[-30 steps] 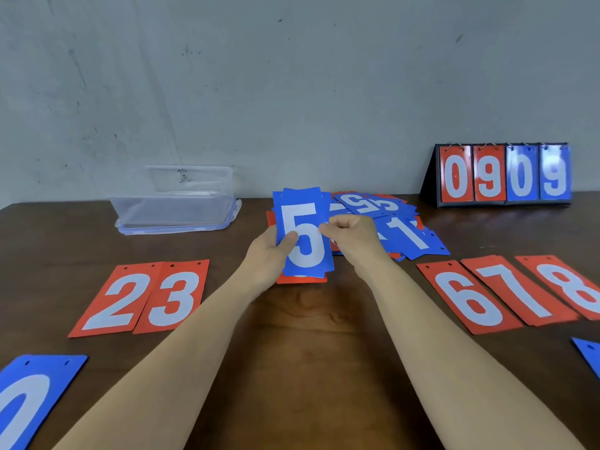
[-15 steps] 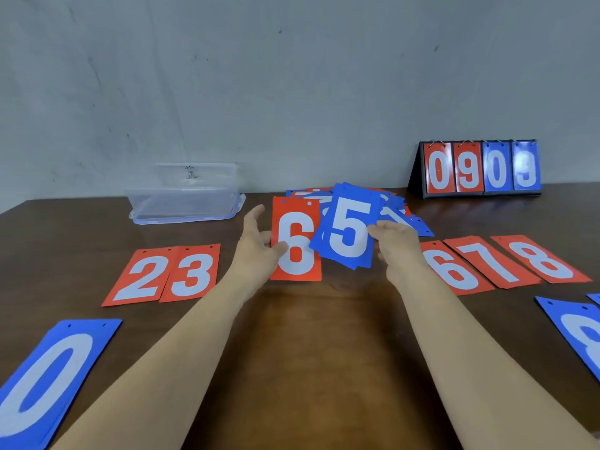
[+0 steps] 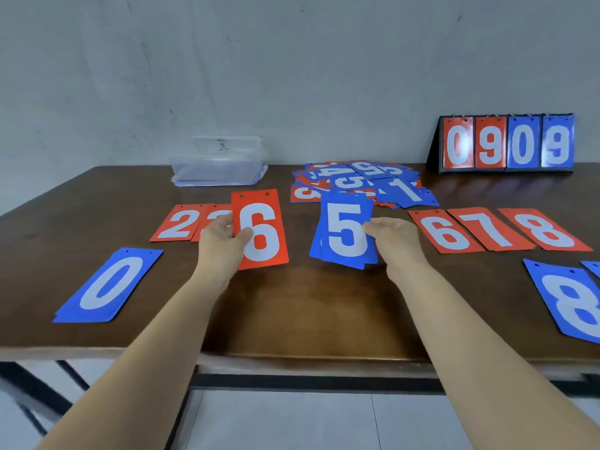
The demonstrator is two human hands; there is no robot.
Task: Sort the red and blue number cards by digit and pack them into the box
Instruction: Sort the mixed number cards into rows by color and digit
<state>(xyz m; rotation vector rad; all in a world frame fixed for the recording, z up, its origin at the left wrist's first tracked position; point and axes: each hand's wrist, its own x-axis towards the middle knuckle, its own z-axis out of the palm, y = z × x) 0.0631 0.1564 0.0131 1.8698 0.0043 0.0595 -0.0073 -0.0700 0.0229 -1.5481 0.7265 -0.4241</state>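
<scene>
My left hand [image 3: 220, 241] holds a red 6 card [image 3: 259, 228] upright above the table, thumb on its face. My right hand [image 3: 394, 240] grips a small stack of blue 5 cards [image 3: 345, 232] by its right edge. Behind them lies a loose heap of mixed red and blue cards [image 3: 363, 181]. Sorted on the table lie red 2 and 3 cards [image 3: 177, 222] at the left, a blue 0 stack [image 3: 108, 287] nearer me, and red 6 [image 3: 444, 230], 7 [image 3: 490, 227] and 8 [image 3: 543, 228] cards at the right. A clear plastic box [image 3: 220, 160] stands at the back left.
A flip scoreboard [image 3: 506, 144] showing 0909 stands at the back right by the wall. A blue 8 stack [image 3: 571, 300] lies at the right edge of view. The brown table's front edge [image 3: 292, 355] runs below my forearms, with floor beneath.
My hands have drawn apart. The left lifted the red 6 card off to the left, the right carried the blue 5 stack down and straightened it. The view pulled back from the table.
</scene>
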